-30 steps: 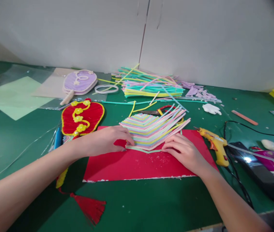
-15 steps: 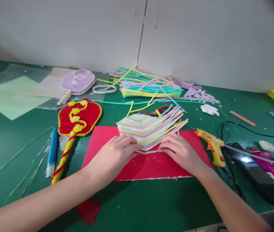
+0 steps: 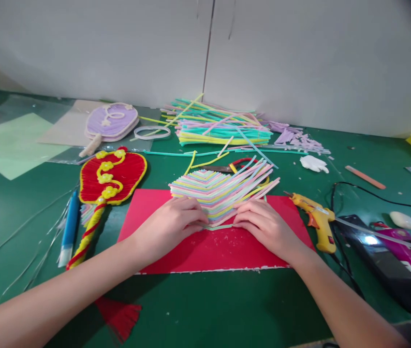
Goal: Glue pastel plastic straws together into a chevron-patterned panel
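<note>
A chevron panel of pastel pipe cleaners [image 3: 214, 196] lies on a red sheet [image 3: 223, 251], its long loose ends fanning out to the upper right. Along its near edge runs a bent pale green pipe cleaner [image 3: 221, 227]. My left hand [image 3: 176, 216] is closed on the left part of this pipe cleaner, fingertips by the panel's lower edge. On the other side, my right hand [image 3: 263, 224] pinches its right part between thumb and fingers. The fingertips hide both ends. Scissors [image 3: 232, 167] with red and yellow handles lie partly behind the panel.
A red fan [image 3: 113, 176] with yellow trim and a blue pen-like tube [image 3: 69, 224] lie left. A yellow glue gun [image 3: 316, 217], its cord and a black phone [image 3: 379, 261] are right. Behind are piled pipe cleaners [image 3: 223, 130] and a purple fan [image 3: 111, 121].
The pale green pipe cleaner has come up against the panel's near edge, where a small gap showed before. Both hands keep their grip. The view has shifted slightly.
</note>
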Motion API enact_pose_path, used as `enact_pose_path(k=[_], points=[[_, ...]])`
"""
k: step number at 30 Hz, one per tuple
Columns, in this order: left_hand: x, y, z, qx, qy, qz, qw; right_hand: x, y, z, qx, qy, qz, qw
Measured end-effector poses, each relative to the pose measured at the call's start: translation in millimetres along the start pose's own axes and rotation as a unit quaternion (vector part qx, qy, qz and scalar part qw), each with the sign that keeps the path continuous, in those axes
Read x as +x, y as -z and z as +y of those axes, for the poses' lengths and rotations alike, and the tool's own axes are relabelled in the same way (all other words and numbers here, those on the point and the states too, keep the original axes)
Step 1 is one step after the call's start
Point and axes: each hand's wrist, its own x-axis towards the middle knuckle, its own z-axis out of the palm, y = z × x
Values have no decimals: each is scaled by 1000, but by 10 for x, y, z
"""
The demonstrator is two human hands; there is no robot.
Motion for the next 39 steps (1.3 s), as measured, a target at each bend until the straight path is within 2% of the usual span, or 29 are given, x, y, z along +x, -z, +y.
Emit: enact_pose_path(k=[6,18,26,32,39], points=[[7,-26,-52,4,-14,5,1000,-12,-11,13,24,-27,-12,999],[36,-46,-121,-34,-12,-3,999,-25,3,30,21,-31,-11,999],[37,-43,-126,-32,-16,-5,999,-113,219,132,-54,-40,-42,997],[34,-55,-133,-28,-21,3,999,-155,361,175,-36,-52,-98,993],[35,-62,-147,-33,-24,6,999,-192,454,334,-47,-60,-120,990]])
